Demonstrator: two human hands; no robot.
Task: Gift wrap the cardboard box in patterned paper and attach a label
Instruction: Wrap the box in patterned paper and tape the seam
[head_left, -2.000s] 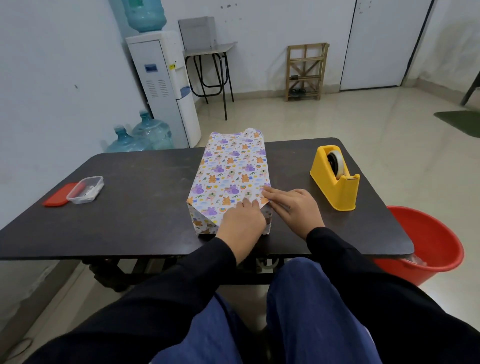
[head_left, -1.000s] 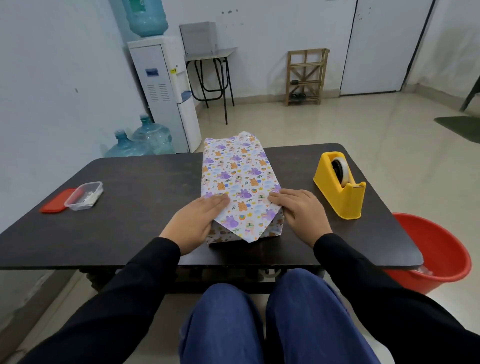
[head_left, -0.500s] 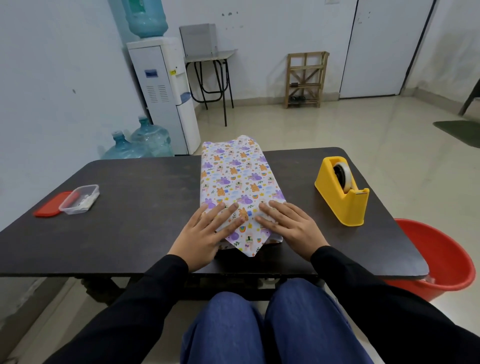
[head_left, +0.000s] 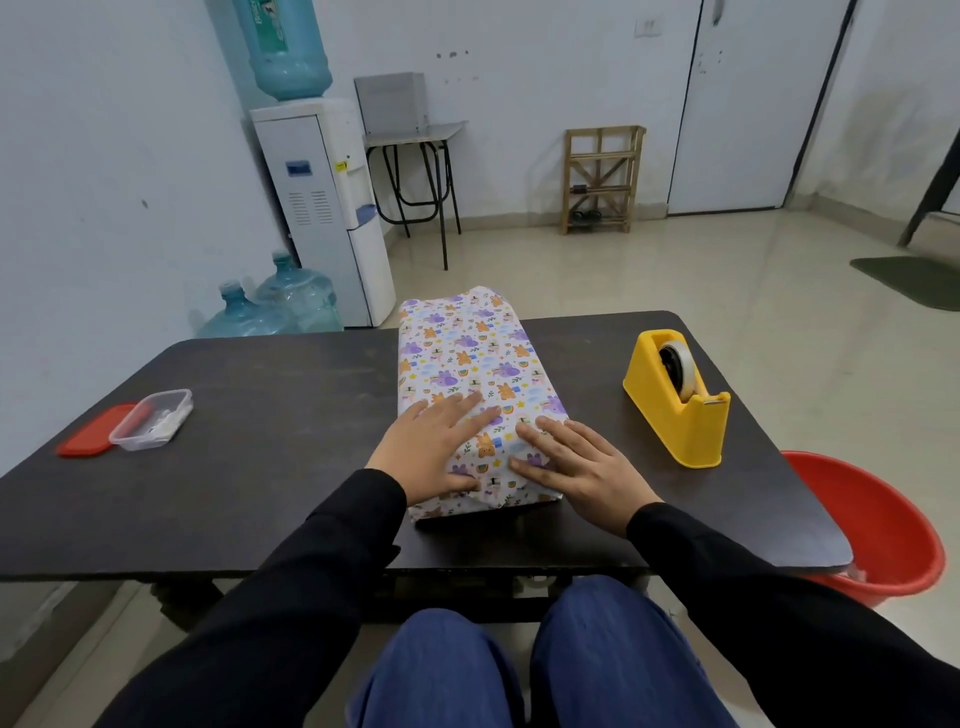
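Box: the cardboard box lies lengthwise on the table, covered in patterned paper. Its near end is under both hands and its far end is well beyond the fingertips.
Left hand: the left hand is flat, fingers straight and spread, pressing the paper on the near left of the top. It holds nothing.
Right hand: the right hand is also flat, fingers spread on the near right of the top, near the left hand, with a strip of paper showing between the 2.
Near fold: as far as I can judge, only the 2 palms pin it; no tape shows on it.
Risk 1: lifting either hand could let the fold spring open, since paper creases relax.
Risk 2: the tape dispenser sits right of the right hand, near but apart. A 1-handed reach may drag the box or skew the fold.
Risk 3: hard pressure could crumple or tear the paper at the corners.
Far end: the paper there looks puffed and unclosed, so turning the box could loosen the near fold.
Label: none visible. A clear tub and red lid lie well left of the left hand, contents too small to tell.
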